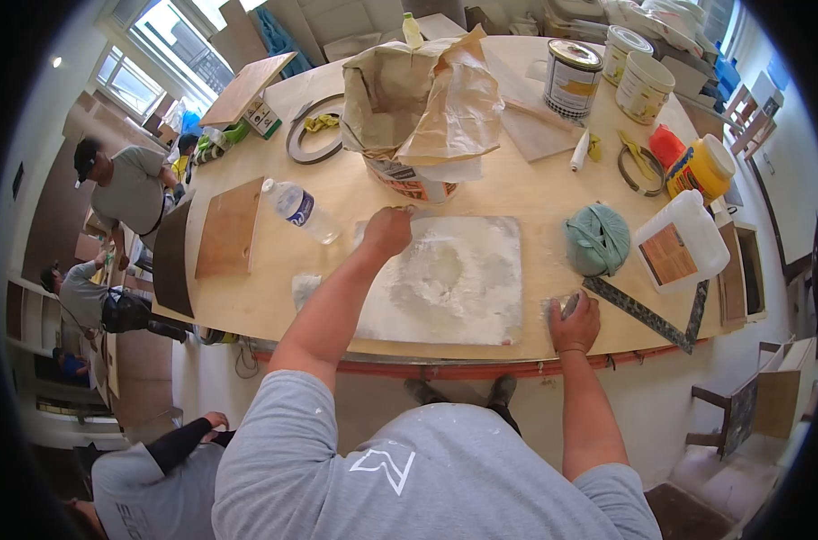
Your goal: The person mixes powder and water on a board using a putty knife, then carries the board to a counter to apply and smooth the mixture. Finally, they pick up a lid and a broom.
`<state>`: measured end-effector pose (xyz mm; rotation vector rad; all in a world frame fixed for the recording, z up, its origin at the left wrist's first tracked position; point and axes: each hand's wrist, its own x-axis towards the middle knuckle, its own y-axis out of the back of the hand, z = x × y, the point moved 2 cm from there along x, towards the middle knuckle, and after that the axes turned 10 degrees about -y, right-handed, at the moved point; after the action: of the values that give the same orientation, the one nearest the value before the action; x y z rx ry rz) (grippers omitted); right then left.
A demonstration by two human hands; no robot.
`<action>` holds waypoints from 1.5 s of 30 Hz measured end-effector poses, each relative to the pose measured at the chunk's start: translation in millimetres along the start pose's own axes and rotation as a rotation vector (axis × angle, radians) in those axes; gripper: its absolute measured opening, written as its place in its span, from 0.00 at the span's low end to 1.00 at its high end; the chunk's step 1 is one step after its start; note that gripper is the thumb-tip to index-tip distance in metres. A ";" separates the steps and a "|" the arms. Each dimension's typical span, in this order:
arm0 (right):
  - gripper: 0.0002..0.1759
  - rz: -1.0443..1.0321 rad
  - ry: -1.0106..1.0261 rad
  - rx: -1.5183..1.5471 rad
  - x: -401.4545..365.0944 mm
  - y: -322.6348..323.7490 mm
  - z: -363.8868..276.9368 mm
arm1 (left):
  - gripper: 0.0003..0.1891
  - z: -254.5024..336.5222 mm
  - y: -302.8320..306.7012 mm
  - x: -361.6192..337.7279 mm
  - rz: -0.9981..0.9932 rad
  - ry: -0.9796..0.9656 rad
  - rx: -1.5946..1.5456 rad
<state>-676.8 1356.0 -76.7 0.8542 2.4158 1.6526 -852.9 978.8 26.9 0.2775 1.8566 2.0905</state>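
On the table lies a white board (494, 297) with a mound of pale powder (440, 270) spread over its middle. My left hand (389, 231) is closed at the board's upper left edge, below a paper-lined bucket (413, 187); a small light bit shows at its fingertips, too small to name. To the right of the board, my right hand (577, 326) rests on the table, its fingers wrapped round a small, flat grey-and-dark tool (566, 306), partly hidden. Just beyond it are a ball of green cloth strips (598, 239) and a dark carpenter's square (638, 310).
A water bottle (301, 211) and a wooden panel (230, 228) lie on the left. On the right are a white jug (682, 241), a yellow tub (701, 168) and a paint can (573, 78). Other people (132, 184) work at the left.
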 end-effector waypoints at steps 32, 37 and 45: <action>0.33 -0.007 0.058 0.019 0.2 -0.4 7.3 | 0.25 175.0 -90.6 -184.5 0.294 -0.266 0.038; 0.33 -0.026 0.035 0.025 -0.1 -1.3 9.2 | 0.22 167.6 -74.5 -144.4 0.263 -0.115 -0.053; 0.33 -0.029 0.045 0.048 -0.5 1.3 9.5 | 0.22 177.7 -32.3 -137.7 0.343 -0.130 -0.134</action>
<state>-672.3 1364.0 -79.6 0.7924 2.4946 1.6276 -657.9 1095.3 28.3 0.7240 1.6795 2.3402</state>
